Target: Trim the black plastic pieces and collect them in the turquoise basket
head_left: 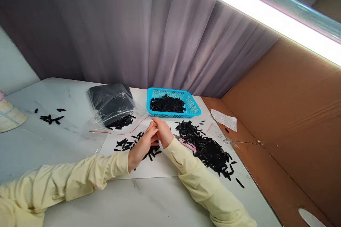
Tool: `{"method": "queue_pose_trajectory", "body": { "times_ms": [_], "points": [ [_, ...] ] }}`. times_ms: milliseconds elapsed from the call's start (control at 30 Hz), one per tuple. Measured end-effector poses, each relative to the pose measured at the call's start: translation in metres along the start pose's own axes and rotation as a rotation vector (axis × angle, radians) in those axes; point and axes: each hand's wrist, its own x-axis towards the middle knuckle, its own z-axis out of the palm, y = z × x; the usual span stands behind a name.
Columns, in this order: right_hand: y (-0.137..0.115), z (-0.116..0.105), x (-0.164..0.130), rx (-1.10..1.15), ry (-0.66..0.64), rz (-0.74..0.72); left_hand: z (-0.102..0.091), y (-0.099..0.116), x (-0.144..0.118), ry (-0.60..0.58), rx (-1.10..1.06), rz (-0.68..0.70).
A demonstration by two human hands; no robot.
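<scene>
left hand (142,147) and right hand (163,132) touch at the fingers, and what they grip, if anything, i can't tell! black strips (124,144) lie scattered at their eight o'clock, a thick heap (211,150) at four, more in the blue basket (173,115) at one, clear bag (114,109) at ten

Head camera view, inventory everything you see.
Basket: one, blue, rear centre.
Bag: one, clear, left of basket.
Pieces: many, black, basket, bag, table.
Tool: one, pink, right of centre.
Sheet: one, white, centre.
Paper: one, white, right.
Table: one, white, below.
Curtain: one, grey, behind.
Light: one, white, overhead.
Board: one, brown, right.
Unclear items: two, whitish, left edge, lower right.
Sleeves: two, pale yellow, foreground.
Left grip: one, bare, centre.
Right grip: one, bare, centre.
</scene>
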Motion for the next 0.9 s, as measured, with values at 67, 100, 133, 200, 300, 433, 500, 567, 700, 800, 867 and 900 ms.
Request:
{"method": "queue_pose_trajectory", "body": {
  "times_ms": [67,100,133,200,300,433,500,567,700,800,867,900],
  "points": [
    [-0.007,-0.01,-0.006,-0.033,-0.169,0.089,-0.008,0.016,-0.005,-0.055,0.075,-0.116],
    [-0.01,-0.014,-0.008,-0.055,-0.249,0.105,-0.011,0.024,-0.009,-0.08,0.128,-0.155],
    [-0.012,-0.018,-0.011,-0.083,-0.309,0.1,-0.015,0.03,-0.013,-0.123,0.191,-0.165],
    [-0.014,-0.023,-0.013,-0.14,-0.357,0.044,-0.024,0.039,-0.021,-0.162,0.314,-0.126],
    [-0.012,-0.027,-0.017,-0.187,-0.308,-0.044,-0.042,0.037,-0.033,-0.169,0.663,0.124],
    [-0.011,-0.039,-0.033,-0.24,-0.226,-0.156,-0.08,0.012,-0.053,-0.216,1.165,0.67],
    [-0.009,-0.051,-0.045,-0.266,-0.174,-0.202,-0.1,-0.001,-0.064,-0.255,1.305,0.718],
    [-0.006,-0.064,-0.055,-0.264,-0.13,-0.22,-0.115,-0.011,-0.073,-0.186,1.418,0.616],
    [0.008,-0.085,-0.062,-0.218,-0.08,-0.219,-0.127,-0.019,-0.082,-0.116,1.542,0.452],
    [0.02,-0.089,-0.056,-0.224,-0.063,-0.222,-0.123,-0.019,-0.077,-0.133,1.57,0.411],
    [0.024,-0.088,-0.052,-0.229,-0.049,-0.244,-0.117,-0.018,-0.069,-0.158,1.562,0.405],
    [0.026,-0.088,-0.051,-0.229,-0.04,-0.256,-0.113,-0.018,-0.064,-0.177,1.556,0.41]
  ]
}}
